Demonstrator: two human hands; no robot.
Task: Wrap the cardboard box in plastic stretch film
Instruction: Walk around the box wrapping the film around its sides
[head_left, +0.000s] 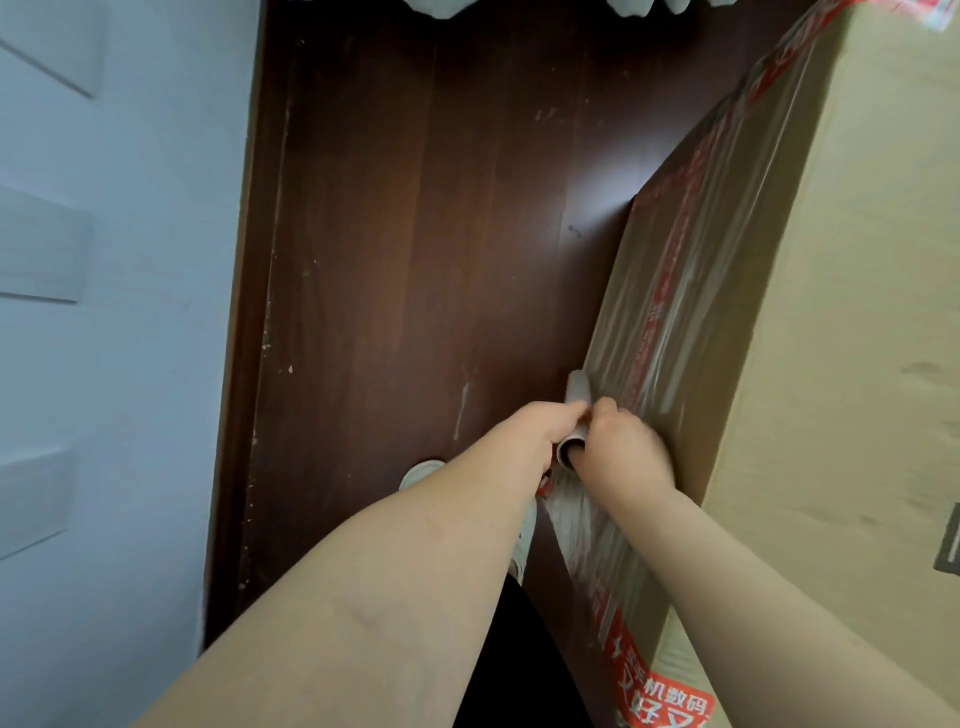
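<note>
We find the cardboard box (841, 332) standing on the dark wooden floor (415, 234), at the right of the view. Clear stretch film (670, 291) already covers its left side, over red printed tape (657, 686). Our left hand (540, 423) and right hand (621, 447) both grip the film roll (574, 410), held against that side, low down.

Bare forearms, no sleeves; black trousers (498, 660) at lower centre; pale grey-white shoe (420, 473) just above.
</note>
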